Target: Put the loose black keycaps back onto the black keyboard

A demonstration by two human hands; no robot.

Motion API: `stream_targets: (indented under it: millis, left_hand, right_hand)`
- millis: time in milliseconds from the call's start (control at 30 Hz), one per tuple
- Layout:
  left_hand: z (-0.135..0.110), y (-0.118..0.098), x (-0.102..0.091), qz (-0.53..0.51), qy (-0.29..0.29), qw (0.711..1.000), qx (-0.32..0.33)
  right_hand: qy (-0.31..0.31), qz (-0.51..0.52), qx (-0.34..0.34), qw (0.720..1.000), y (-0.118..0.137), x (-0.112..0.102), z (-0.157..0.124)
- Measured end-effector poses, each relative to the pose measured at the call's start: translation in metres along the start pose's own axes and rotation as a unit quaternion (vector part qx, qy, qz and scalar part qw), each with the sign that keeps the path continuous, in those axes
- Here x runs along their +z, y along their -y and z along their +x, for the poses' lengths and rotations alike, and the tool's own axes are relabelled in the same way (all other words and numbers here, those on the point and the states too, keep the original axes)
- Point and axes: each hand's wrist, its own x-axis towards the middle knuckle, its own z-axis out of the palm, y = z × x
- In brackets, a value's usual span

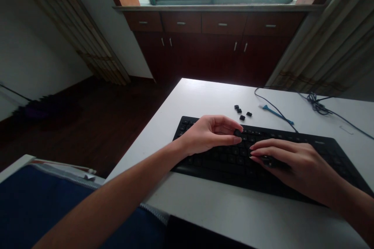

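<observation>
A black keyboard (327, 151) lies across the white table (204, 97). My left hand (209, 134) hovers over its left half, thumb and forefinger pinched on a small black keycap (237, 133). My right hand (292, 161) rests on the middle keys, fingers curled and pressed down onto the keyboard. Several loose black keycaps (242, 112) lie on the table just behind the keyboard.
A blue tool (276, 113) and a dark cable (318, 107) lie behind the keyboard at the right. Wooden cabinets (216, 39) stand under a window beyond the table. A blue cloth item (35, 206) sits at the lower left.
</observation>
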Motion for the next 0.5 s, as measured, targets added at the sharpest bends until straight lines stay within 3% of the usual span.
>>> stream_targets:
  millis: [367,500]
  left_hand:
    - [-0.0001,-0.0008,-0.0003,0.006,-0.002,1.0,-0.002]
    - [0.0001,-0.0006,-0.0006,0.002,0.005,1.0,0.002]
  right_hand:
    - [0.038,0.015,0.007,0.999,-0.0001,-0.0058,0.001]
    - [-0.001,0.029,0.012,1.0,0.003,-0.0037,0.0027]
